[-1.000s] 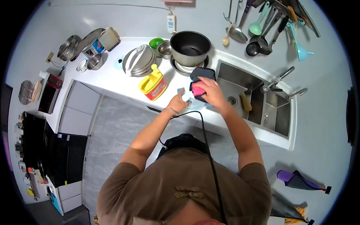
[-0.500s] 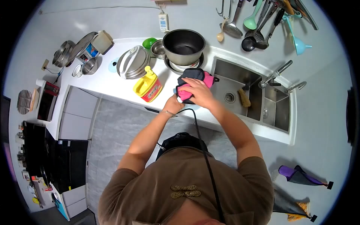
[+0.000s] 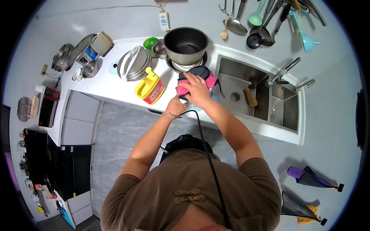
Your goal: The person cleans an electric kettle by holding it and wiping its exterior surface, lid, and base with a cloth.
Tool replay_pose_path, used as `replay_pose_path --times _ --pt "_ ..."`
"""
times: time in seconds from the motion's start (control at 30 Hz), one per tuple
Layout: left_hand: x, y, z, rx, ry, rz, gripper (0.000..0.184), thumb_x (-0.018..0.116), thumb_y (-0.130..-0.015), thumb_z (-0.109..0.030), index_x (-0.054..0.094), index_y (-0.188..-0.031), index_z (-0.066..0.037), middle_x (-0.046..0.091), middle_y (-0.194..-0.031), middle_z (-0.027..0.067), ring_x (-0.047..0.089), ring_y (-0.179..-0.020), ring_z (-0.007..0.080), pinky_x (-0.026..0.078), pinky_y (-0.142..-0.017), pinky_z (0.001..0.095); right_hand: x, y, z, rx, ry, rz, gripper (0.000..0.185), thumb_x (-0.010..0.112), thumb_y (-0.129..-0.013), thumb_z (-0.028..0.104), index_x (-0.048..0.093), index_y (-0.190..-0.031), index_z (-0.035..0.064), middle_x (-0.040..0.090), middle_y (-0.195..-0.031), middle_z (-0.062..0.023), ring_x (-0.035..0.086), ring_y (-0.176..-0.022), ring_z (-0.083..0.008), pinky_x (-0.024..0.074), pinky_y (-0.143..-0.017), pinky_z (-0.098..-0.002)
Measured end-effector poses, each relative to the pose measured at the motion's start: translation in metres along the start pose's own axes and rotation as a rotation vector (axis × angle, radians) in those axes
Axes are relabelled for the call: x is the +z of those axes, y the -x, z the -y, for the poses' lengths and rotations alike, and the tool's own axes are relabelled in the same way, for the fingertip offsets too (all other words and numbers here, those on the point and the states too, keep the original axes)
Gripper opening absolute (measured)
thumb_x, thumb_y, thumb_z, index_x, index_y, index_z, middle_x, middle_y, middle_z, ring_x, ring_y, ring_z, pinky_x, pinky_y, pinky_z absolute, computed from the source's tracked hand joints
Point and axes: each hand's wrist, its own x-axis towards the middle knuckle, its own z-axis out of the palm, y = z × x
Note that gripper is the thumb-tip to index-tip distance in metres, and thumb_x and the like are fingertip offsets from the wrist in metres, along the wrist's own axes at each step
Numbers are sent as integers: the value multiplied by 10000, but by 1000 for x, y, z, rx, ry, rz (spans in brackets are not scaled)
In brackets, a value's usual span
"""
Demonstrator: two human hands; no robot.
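Observation:
A pink and black cloth (image 3: 210, 81) is bunched up over the front of the counter, left of the sink. My right hand (image 3: 197, 92) grips it from above, fingers curled over the folds. Just beneath, my left hand (image 3: 176, 106) is closed around something pale and bluish, mostly covered by the cloth and my right hand. Its kind cannot be made out. To the left stands a yellow bottle (image 3: 149, 88) with a red label and a spout.
Behind the cloth a large dark pot (image 3: 187, 45) rests on stacked dishes. Stacked lids (image 3: 135, 63) lie farther left. The steel double sink (image 3: 241, 90) holds a brush (image 3: 250, 97). Utensils hang above. A black cable (image 3: 208, 152) crosses my front.
The cloth and my right hand have shifted slightly left and turned, and more of a pale bluish thing shows below. My left hand stays nearly in place. The view has moved slightly.

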Motion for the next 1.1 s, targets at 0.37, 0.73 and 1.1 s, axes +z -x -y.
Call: replay_pose_path --times 0.37,0.73,1.1 --pt "-9 8 -21 -5 103 25 726 691 -716 -183 433 -1354 49 646 -1053 276 637 -1005 363 501 -876 369 -14 -5 -48 226 -127 -120 555 725 -697 215 601 -1236 257 481 -1372 -165 450 -1256 -342 338 -1024 -547" --pt "6 6 -3 -23 118 -27 756 712 -690 -175 435 -1347 76 642 -1063 284 640 -1004 363 500 -878 358 -23 62 -7 62 -70 -75 597 730 -669 107 615 -1235 259 469 -1396 -152 382 -1340 -336 249 -1121 -494" --pt "-5 8 -21 -36 44 27 785 678 -684 -160 396 -1366 105 677 -849 243 683 -773 274 531 -744 323 44 25 -112 986 -1211 -459 504 506 -943 372 509 -1323 41 591 -1253 -139 549 -1160 -267 398 -981 -334"
